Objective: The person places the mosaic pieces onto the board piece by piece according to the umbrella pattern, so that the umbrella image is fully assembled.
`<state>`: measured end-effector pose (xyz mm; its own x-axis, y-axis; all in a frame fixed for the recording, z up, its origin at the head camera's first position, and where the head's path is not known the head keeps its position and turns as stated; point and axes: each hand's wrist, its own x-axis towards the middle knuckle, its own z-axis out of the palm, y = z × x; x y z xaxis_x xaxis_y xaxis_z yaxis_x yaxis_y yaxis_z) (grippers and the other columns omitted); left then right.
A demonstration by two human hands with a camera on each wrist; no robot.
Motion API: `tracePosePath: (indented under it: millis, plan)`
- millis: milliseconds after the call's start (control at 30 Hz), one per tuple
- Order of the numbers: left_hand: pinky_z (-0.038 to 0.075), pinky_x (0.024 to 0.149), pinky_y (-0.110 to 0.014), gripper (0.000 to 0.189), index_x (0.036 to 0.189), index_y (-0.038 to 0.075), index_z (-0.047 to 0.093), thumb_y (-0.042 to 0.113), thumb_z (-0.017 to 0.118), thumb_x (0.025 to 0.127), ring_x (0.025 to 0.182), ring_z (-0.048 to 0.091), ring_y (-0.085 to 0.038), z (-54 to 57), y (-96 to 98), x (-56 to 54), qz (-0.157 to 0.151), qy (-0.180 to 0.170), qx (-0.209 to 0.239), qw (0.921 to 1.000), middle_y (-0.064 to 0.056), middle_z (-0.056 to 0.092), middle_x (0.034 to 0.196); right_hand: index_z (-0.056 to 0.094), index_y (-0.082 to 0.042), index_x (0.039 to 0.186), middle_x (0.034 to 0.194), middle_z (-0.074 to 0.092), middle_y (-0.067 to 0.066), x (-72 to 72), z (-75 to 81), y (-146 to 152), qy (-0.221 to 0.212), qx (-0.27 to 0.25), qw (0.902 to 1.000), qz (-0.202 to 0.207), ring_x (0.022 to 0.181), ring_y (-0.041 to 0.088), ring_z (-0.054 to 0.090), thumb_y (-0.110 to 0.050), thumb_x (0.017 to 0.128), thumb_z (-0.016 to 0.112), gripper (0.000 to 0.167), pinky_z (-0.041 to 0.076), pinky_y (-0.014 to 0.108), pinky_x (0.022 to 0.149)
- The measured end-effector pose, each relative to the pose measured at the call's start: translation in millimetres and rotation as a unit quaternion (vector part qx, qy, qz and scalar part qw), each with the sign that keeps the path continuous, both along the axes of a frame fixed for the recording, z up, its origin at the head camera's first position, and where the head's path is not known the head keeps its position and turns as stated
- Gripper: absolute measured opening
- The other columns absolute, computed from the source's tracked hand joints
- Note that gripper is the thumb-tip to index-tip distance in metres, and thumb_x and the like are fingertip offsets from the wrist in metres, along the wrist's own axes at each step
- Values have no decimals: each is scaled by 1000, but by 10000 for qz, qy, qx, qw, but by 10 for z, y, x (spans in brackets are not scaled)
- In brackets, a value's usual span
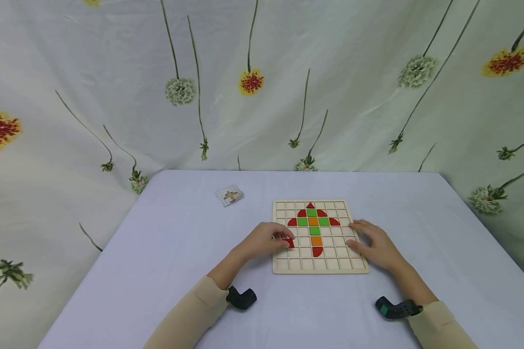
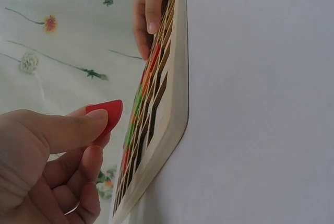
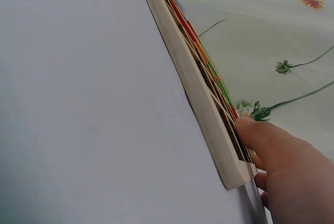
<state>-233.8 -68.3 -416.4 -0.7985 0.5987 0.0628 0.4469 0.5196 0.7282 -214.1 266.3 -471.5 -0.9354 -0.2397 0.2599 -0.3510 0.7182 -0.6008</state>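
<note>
Between thumb and fingers, my left hand pinches a red quarter-round tile. It holds the tile over the left part of a wooden grid board; in the left wrist view the tile shows above the board's surface. My right hand rests at the board's right edge, fingers and thumb spread and loosely extended, thumb tip over the rim. Set into the grid are green square tiles, orange square tiles, red curved tiles and a red triangle tile at the top.
A small pattern card with a printed grid lies on the white-covered table, behind and left of the board. A cloth with printed flowers hangs behind the table. Black wrist devices sit at both sleeve cuffs.
</note>
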Motion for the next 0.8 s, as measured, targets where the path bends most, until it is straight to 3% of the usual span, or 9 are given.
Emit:
tracePosePath:
  millis: [167, 367, 600, 800]
  plan:
    - [45, 70, -24, 14, 102, 10, 74, 8, 71, 89, 80, 52, -13, -34, 132, 20, -66, -202, -106, 9997, 7, 66, 88, 56, 3, 133, 140, 48, 27, -3, -6, -2, 4, 25, 10000, 1, 134, 48, 34, -32, 90, 68, 56, 26, 65, 105]
    - [44, 69, -22, 13, 101, 12, 75, 8, 70, 89, 79, 51, -10, -84, 253, 25, -285, -204, -161, 9993, 7, 68, 92, 56, 3, 132, 139, 48, 27, 0, -9, 2, -6, 38, 10000, -29, 133, 49, 34, -32, 90, 68, 56, 26, 65, 105]
    - [39, 63, -20, 13, 101, 13, 75, 9, 71, 89, 70, 47, -7, -118, 357, 19, -453, 41, -237, 9987, 8, 66, 84, 56, 3, 133, 140, 47, 27, -7, -6, 2, -12, 8, 10000, -31, 134, 48, 34, -32, 90, 69, 57, 25, 65, 105]
    - [43, 66, -18, 18, 107, 10, 77, 11, 70, 91, 74, 51, -4, -141, 408, 31, -507, 414, -616, 9960, 6, 71, 94, 56, 3, 133, 140, 47, 27, -8, -4, -2, -31, 12, 10000, -21, 134, 48, 34, -32, 90, 68, 57, 25, 65, 105]
